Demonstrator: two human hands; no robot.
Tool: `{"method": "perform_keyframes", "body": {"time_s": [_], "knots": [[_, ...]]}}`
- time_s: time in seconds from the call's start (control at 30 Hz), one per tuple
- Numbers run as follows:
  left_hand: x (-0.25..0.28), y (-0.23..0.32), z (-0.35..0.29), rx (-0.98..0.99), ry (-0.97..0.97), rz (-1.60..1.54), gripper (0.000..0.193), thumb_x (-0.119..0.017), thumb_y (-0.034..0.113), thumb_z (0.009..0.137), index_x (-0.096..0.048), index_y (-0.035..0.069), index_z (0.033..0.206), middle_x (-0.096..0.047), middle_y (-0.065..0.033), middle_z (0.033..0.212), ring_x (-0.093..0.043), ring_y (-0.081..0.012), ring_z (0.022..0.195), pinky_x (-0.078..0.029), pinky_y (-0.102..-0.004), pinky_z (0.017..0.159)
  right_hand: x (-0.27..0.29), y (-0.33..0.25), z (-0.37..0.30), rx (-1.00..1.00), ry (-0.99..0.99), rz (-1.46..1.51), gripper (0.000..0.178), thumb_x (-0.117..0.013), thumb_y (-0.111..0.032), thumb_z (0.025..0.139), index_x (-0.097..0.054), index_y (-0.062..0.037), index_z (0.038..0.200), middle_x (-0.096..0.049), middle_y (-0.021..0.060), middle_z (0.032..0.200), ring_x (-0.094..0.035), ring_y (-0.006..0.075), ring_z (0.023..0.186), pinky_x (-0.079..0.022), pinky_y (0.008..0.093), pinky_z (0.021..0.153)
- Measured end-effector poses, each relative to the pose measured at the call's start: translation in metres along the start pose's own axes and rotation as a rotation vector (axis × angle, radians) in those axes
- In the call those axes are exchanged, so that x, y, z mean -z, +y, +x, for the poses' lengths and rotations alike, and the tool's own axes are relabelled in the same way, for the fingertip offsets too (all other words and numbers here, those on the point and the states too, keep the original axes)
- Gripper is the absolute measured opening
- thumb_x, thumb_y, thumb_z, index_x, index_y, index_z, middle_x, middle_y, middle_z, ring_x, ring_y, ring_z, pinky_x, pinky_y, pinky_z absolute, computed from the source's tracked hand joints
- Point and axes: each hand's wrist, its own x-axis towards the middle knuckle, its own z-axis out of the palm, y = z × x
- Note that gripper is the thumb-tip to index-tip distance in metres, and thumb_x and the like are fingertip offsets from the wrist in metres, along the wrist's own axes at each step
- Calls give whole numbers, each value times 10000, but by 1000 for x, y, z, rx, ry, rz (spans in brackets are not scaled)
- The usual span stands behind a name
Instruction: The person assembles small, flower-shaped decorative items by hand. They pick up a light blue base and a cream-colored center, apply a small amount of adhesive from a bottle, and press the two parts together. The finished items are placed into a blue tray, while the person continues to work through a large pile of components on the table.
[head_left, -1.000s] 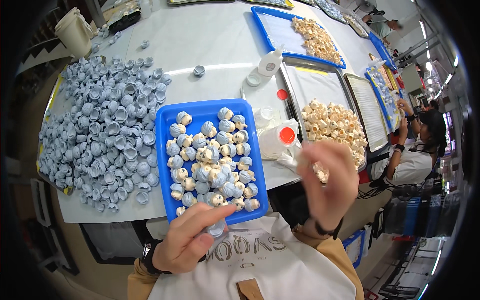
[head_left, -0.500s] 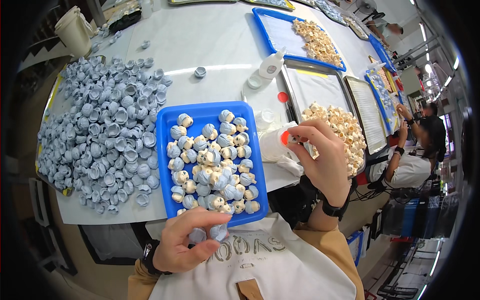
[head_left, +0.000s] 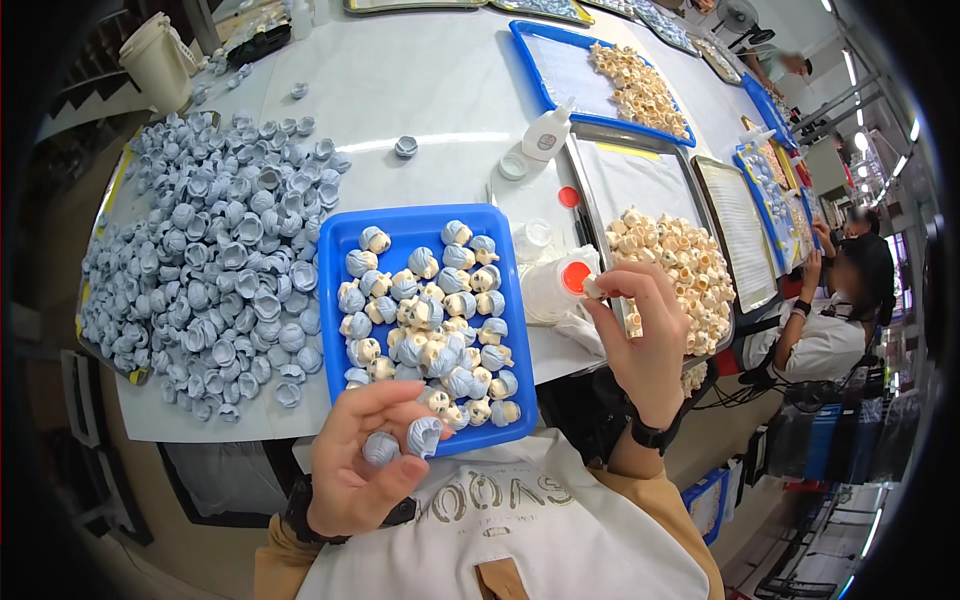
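My left hand holds two hollow blue hair-shaped shells; one shell is at its fingertips, its opening turned to the right, and the other rests in the curled palm. Between thumb and forefinger of my right hand is a small cream doll face piece. It is beside the red-orange mouth of a white cup. In front of me a blue tray carries many small doll heads with blue hair. My left fingers overlap its near left corner.
A large heap of blue shells covers the left of the table. On the right, a metal tray carries cream face pieces. A white squeeze bottle and small jar stand behind the cup. Another person sits far right.
My left hand has opened somewhat, and its front shell has turned to show its hollow side. My right hand has lowered slightly and drawn the face piece a little away from the cup's red-orange mouth.
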Motion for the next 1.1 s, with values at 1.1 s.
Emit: {"method": "perform_keyframes", "body": {"time_s": [1.1], "knots": [[7,-16,-5,-398,-214,522,718,-757,22,714,-292,17,1261,-602,-107,785,-543,-85,600,-385,-203,454,-27,-76,-28,303,-315,631,472,-737,-211,677,-587,36,1051,-575,122,909,-569,251,757,-452,331,637]]}}
